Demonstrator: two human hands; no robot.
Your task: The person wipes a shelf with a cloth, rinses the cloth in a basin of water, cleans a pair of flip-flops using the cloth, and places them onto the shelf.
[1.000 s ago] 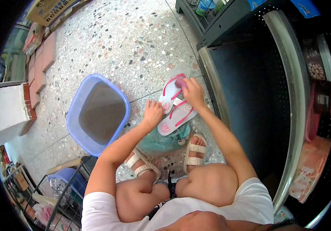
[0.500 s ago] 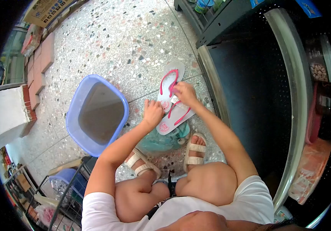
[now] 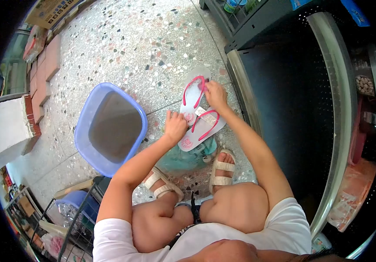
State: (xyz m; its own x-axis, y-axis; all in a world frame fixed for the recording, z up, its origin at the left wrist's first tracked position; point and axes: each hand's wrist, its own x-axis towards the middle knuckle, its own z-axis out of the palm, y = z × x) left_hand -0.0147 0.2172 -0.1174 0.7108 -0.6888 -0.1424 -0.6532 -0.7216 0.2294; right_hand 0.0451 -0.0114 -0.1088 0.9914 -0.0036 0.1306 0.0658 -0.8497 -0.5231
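Observation:
Two pale flip-flops with pink straps lie on the speckled floor, partly over a teal plastic bag (image 3: 181, 158). The upper flip-flop (image 3: 193, 94) points away from me; the lower flip-flop (image 3: 200, 133) slants across its heel. My left hand (image 3: 175, 125) is closed at the heel edge of the upper flip-flop, gripping it. At the right side of its strap, my right hand (image 3: 214, 95) is closed round a small dark pinkish thing, mostly hidden by the fingers. A white tag (image 3: 200, 112) sits between the two flip-flops.
A blue basin (image 3: 81, 135) of murky water stands on the floor at the left. A dark metal shelf (image 3: 251, 98) runs along the right. Bottom left is a black wire rack (image 3: 67, 231). My sandalled feet (image 3: 221, 172) are just below the bag. Bricks (image 3: 43, 83) line the far left.
My right hand moved down and left along the upper flip-flop's strap, then back up and slightly right. The upper flip-flop shifted slightly. My left hand stays at its heel.

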